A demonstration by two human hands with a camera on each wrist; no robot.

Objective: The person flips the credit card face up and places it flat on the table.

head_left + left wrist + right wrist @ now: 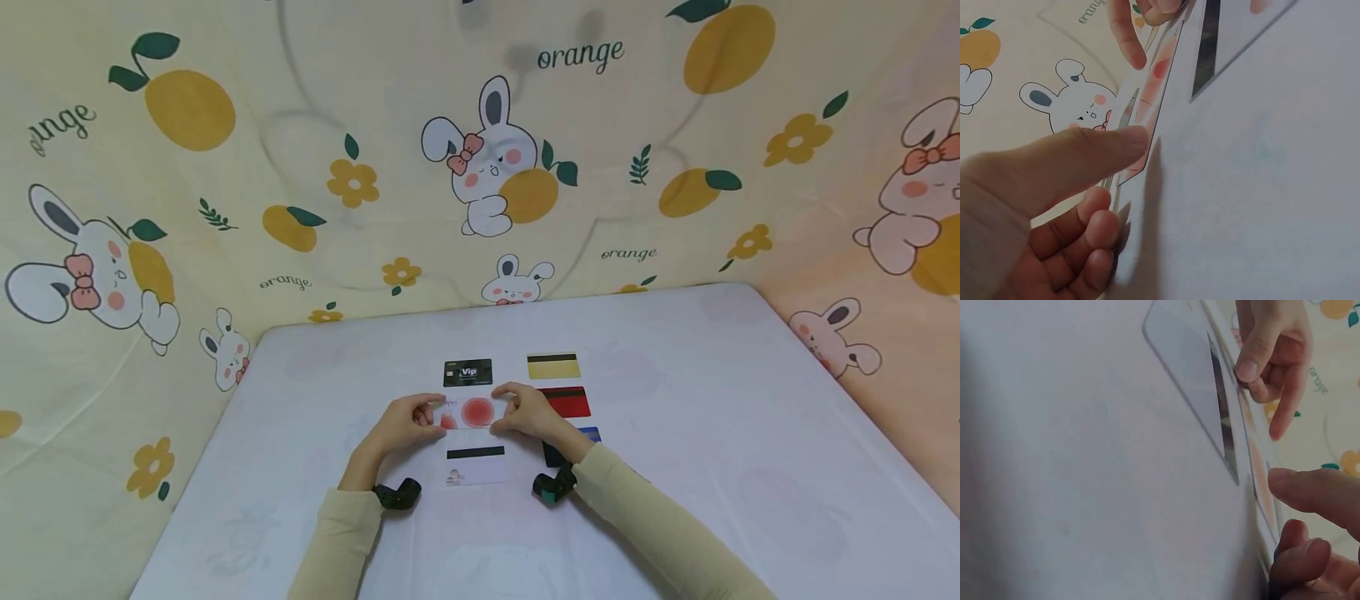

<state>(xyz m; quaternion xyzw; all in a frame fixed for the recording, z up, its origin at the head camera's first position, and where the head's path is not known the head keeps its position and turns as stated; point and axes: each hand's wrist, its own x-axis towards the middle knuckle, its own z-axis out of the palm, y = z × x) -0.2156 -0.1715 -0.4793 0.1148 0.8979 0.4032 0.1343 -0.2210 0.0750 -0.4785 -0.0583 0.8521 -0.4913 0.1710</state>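
Observation:
A white card with a large red circle (477, 412) lies level at or very near the tabletop, between the two hands. At its left end my left hand (403, 423) grips it by the corners with thumb and forefinger. My right hand (529, 412) holds the right end the same way. Both wrist views show the card (1161, 69) edge-on, with a thumb tip on its near edge. Just beyond it lies a black Vip card (454, 377). On the near side is a white card with a black stripe (480, 470).
Right of these, a gold card (553, 370) and a red card (573, 403) form a column with a blue and black card (553, 457), partly covered by the right wrist. A white cloth (675, 500) covers the table. A curtain printed with rabbits and oranges (405, 108) hangs behind.

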